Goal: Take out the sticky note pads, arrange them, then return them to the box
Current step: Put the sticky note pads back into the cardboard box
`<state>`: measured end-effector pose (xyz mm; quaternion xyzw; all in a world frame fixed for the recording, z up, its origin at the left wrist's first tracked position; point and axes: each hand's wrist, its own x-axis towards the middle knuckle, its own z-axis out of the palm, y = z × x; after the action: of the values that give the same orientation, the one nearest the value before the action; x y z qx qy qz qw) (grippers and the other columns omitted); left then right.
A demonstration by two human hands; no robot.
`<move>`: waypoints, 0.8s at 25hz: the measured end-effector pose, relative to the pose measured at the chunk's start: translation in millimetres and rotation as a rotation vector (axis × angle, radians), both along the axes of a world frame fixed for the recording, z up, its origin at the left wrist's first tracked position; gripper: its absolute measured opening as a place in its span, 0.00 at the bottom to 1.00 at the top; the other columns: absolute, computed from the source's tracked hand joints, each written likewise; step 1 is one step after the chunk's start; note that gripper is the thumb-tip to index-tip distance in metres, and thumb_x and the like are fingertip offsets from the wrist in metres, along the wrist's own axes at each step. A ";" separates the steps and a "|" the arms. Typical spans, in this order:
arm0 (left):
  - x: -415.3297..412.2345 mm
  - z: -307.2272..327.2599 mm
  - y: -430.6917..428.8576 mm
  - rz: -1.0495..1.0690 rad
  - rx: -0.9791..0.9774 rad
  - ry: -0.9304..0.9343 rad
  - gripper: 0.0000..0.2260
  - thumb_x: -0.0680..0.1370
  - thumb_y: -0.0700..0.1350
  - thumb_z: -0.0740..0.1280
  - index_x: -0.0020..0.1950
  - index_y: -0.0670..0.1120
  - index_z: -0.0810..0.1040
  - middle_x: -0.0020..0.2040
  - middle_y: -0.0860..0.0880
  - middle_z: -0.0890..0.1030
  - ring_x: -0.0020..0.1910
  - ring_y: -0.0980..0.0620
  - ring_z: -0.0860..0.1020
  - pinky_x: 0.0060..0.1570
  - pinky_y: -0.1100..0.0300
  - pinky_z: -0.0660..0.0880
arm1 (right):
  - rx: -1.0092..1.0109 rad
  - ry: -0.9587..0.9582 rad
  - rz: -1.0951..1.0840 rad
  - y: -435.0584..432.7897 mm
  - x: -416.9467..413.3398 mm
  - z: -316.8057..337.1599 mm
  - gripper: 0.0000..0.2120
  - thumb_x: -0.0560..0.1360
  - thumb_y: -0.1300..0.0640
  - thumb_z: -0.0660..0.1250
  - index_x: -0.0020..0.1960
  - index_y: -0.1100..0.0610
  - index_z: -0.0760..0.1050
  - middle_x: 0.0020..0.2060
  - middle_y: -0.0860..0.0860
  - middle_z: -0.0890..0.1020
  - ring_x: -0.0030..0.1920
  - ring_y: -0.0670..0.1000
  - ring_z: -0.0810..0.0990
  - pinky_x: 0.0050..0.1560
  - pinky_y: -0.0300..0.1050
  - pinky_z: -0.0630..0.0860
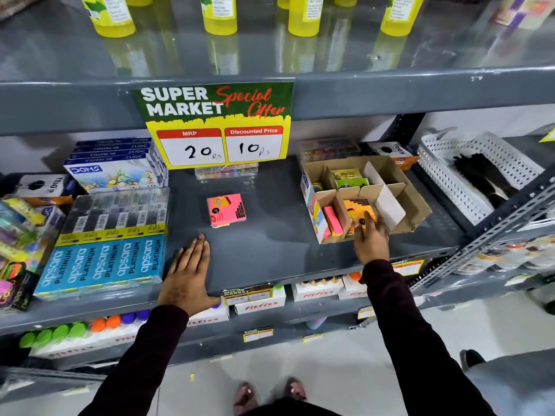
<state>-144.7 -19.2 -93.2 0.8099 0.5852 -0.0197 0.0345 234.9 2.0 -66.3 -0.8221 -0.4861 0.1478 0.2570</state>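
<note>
A pink sticky note pad (226,209) lies flat on the grey shelf (270,241), in its middle. To the right stands a brown cardboard box (411,205) with dividers. It holds a pink pad (332,221) upright at the front left, an orange pad (357,210) in the front middle compartment and green pads (348,178) at the back. My right hand (371,238) reaches into the box with its fingertips on the orange pad. My left hand (189,271) rests flat and open on the shelf's front edge, apart from the pink pad.
Blue Apsara pencil packs (102,264) and Doms boxes (115,166) fill the shelf's left side. A price sign (220,127) hangs above the middle. A white perforated basket (477,172) stands right of the box. Yellow bottles (219,13) stand on the shelf above.
</note>
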 end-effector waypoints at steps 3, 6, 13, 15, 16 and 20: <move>0.1 0.7 0.4 0.002 0.005 0.009 0.59 0.51 0.64 0.76 0.71 0.36 0.58 0.73 0.38 0.60 0.70 0.42 0.59 0.69 0.56 0.39 | -0.081 -0.104 0.020 6.1 2.5 2.3 0.24 0.80 0.52 0.58 0.73 0.58 0.60 0.72 0.64 0.62 0.71 0.67 0.63 0.68 0.65 0.67; 0.3 1.4 0.3 0.004 0.005 0.017 0.59 0.51 0.66 0.75 0.71 0.36 0.58 0.72 0.38 0.61 0.71 0.43 0.58 0.69 0.54 0.41 | -0.167 -0.102 0.086 10.1 9.1 2.4 0.28 0.78 0.51 0.60 0.75 0.56 0.56 0.74 0.65 0.58 0.74 0.67 0.57 0.72 0.64 0.63; 0.2 -0.7 0.1 -0.001 0.046 0.026 0.58 0.53 0.67 0.73 0.72 0.36 0.57 0.73 0.38 0.60 0.71 0.41 0.59 0.70 0.50 0.46 | -0.173 -0.164 0.125 3.4 12.2 4.4 0.30 0.77 0.52 0.64 0.75 0.56 0.57 0.74 0.63 0.59 0.74 0.66 0.58 0.70 0.64 0.66; -0.1 -0.9 -1.0 0.004 0.050 0.025 0.58 0.53 0.67 0.73 0.72 0.37 0.57 0.73 0.38 0.60 0.70 0.42 0.60 0.69 0.47 0.52 | -0.116 -0.165 0.097 3.0 2.7 14.9 0.28 0.77 0.55 0.64 0.74 0.58 0.59 0.73 0.65 0.60 0.72 0.68 0.59 0.70 0.65 0.65; 0.5 -1.1 -1.0 0.002 0.056 0.020 0.58 0.53 0.67 0.73 0.72 0.37 0.57 0.73 0.38 0.61 0.70 0.42 0.60 0.69 0.47 0.53 | -0.038 -0.173 0.075 2.8 -4.8 24.7 0.26 0.76 0.57 0.64 0.72 0.60 0.61 0.71 0.67 0.62 0.71 0.69 0.61 0.69 0.65 0.65; 0.7 -0.3 -1.8 0.002 0.071 0.003 0.56 0.53 0.64 0.75 0.71 0.36 0.59 0.72 0.37 0.62 0.69 0.41 0.62 0.68 0.47 0.56 | 0.356 -0.125 0.095 -0.7 -68.2 68.0 0.17 0.75 0.62 0.64 0.62 0.67 0.72 0.60 0.70 0.73 0.62 0.70 0.71 0.63 0.57 0.68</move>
<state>-144.0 -21.0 -93.5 0.8100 0.5865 -0.0002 0.0048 166.7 1.3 1.7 -0.7475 -0.5577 0.0201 0.3602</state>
